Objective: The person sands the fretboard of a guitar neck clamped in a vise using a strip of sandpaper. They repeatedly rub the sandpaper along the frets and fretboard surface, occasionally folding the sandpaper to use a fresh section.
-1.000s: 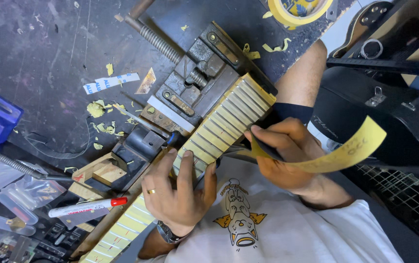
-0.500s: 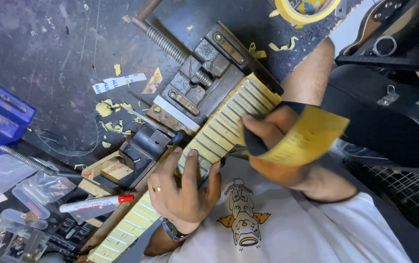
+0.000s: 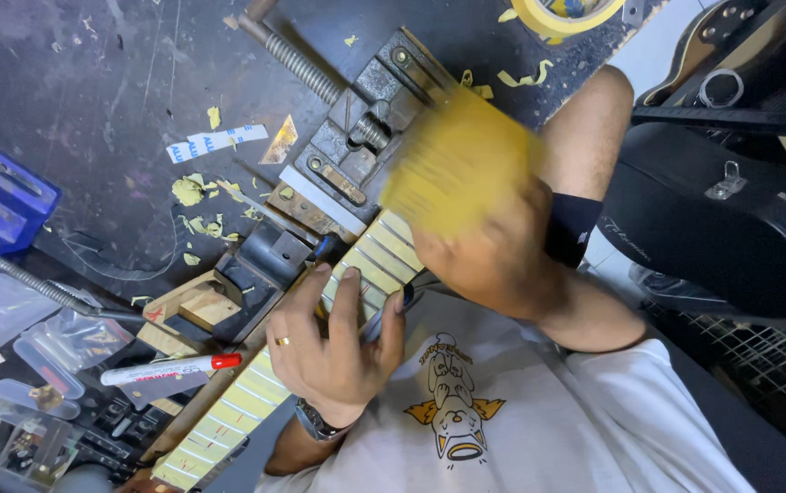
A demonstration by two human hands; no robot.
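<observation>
A guitar neck (image 3: 256,393) with a pale yellow taped fretboard and metal frets runs diagonally across the dark workbench, clamped in a metal vise (image 3: 356,155). My left hand (image 3: 333,347), wearing a ring and a wristwatch, presses flat on the fretboard with fingers spread. My right hand (image 3: 493,256) is above the upper frets and grips a wide strip of yellow masking tape (image 3: 457,164), which is blurred by motion and covers the neck's upper end.
A blue clamp (image 3: 0,210) sits at the left edge. A red-capped marker (image 3: 169,368), small wooden blocks (image 3: 196,306) and plastic bags lie at lower left. Yellow tape scraps litter the bench; a tape roll (image 3: 566,14) is at top. A black guitar case (image 3: 731,210) stands right.
My right hand has swung the yellow tape strip from the right side up and over the upper fretboard. My left hand has stayed pressed on the neck.
</observation>
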